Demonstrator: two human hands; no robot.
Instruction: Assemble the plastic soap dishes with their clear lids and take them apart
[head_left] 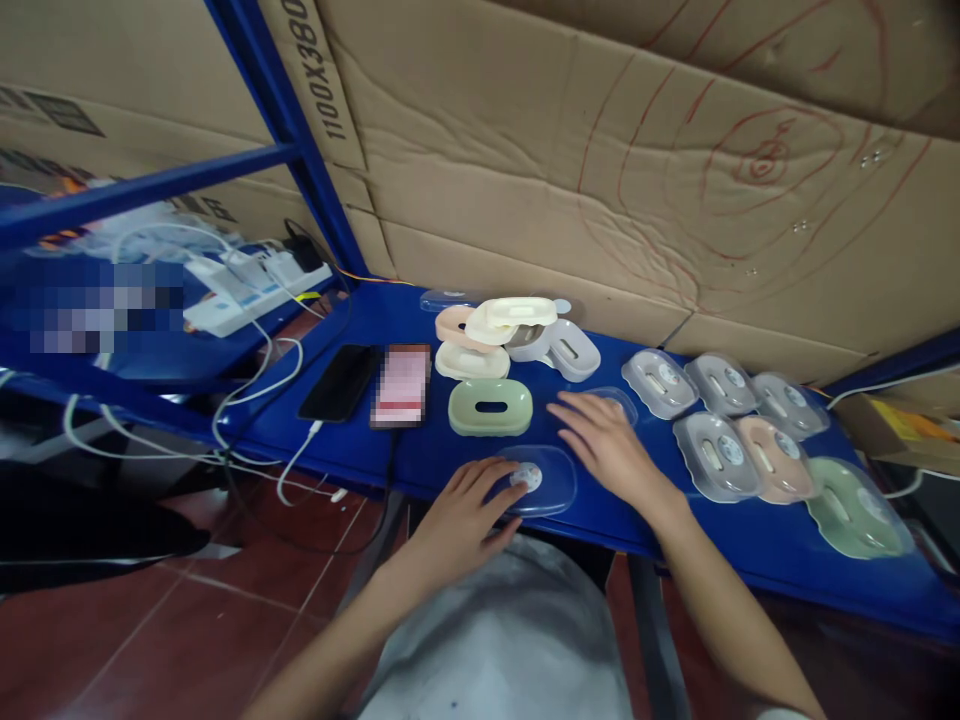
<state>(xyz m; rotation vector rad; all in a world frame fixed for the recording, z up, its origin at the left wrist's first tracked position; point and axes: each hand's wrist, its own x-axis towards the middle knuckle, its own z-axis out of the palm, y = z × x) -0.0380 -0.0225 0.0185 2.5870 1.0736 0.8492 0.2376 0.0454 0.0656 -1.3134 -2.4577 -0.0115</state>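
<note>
My left hand (480,500) rests on a clear plastic lid (556,482) at the table's front edge. Its fingers lie spread over the lid's left part, with the index fingertip at a round white sticker (526,478). My right hand (606,442) hovers or rests just right of that lid, fingers apart and nothing in them. Behind it, partly covered, is another clear lid (616,402). A green soap dish (490,408) with an oval slot sits beyond my left hand. Further back, cream, peach and grey soap dishes (517,312) are heaped together.
Several lidded soap dishes (716,455) stand in rows on the right, a green one (855,508) nearest the edge. Two phones lie left, one dark (339,383), one lit (401,385). White cables (259,400) hang by a power strip (251,292). Cardboard (525,150) walls the back.
</note>
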